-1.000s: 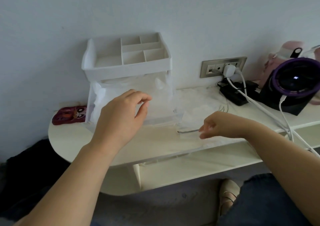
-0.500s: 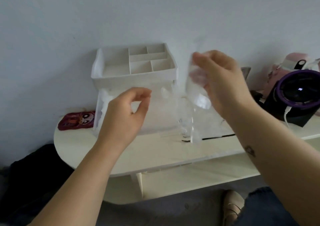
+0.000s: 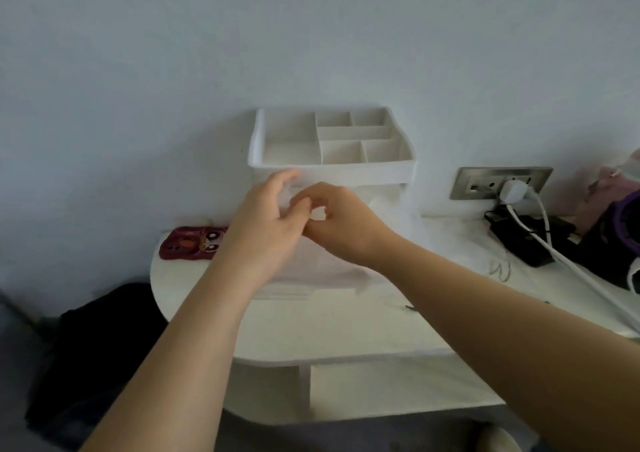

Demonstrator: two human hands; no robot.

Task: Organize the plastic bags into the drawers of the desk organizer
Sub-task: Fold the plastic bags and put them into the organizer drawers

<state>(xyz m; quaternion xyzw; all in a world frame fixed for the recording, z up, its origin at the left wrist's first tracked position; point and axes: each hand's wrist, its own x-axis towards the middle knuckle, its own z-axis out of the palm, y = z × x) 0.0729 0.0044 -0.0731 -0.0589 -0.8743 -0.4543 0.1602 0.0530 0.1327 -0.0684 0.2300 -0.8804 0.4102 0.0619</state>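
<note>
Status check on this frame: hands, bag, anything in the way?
Right hand pinching plastic bag at open drawer. Left hand alongside, grip unclear. Drawer looks crammed with bags.

The drawer fronts of the desk organizer (image 3: 381, 174) lay hidden behind the left hand (image 3: 263, 223) and right hand (image 3: 346, 233). The plastic bag (image 3: 311, 264) hanging below the fingers (image 3: 325, 193) was a pale blur. The right fingers curled on it, but whether the left fingers pinched it too could not be told. Right of the fingers, a purple device (image 3: 620, 229) was cut off by the frame's edge.
</note>
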